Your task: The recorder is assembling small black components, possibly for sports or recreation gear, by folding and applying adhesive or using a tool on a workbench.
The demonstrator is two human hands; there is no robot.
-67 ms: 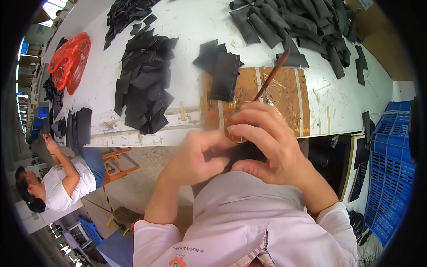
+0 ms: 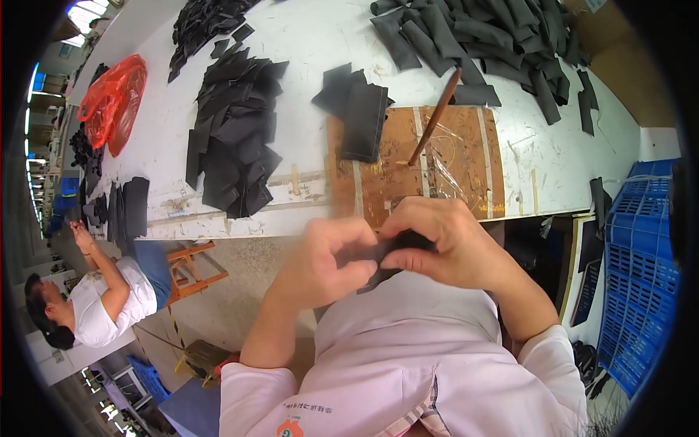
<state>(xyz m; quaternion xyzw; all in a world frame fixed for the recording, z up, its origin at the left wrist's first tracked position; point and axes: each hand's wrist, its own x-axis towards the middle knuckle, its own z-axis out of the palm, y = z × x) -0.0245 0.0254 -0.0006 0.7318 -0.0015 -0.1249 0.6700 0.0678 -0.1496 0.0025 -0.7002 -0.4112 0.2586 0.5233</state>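
Just in front of my lap, both hands hold a small black fabric piece (image 2: 405,243). My left hand (image 2: 328,258), slightly blurred, pinches its left end between thumb and fingers. On the other end, the fingers and thumb of my right hand (image 2: 448,237) are closed. Much of the piece is hidden by the fingers. Beyond them a reddish-brown pointed stick (image 2: 435,116) rises at a slant from a scratched brown board (image 2: 466,175). A flat, stitched black fabric piece (image 2: 364,124) lies over the board's far left corner.
Black fabric pieces (image 2: 237,138) are heaped on the white table (image 2: 302,87). Black fabric tubes (image 2: 502,36) pile up at the far right. A red plastic bag (image 2: 113,105) lies far left. Blue crates (image 2: 637,262) stand at right. Another person (image 2: 102,298) sits at left.
My right hand has come down and away from the stick's base, and its fingers have closed on the black piece. More of that piece now shows between my hands.
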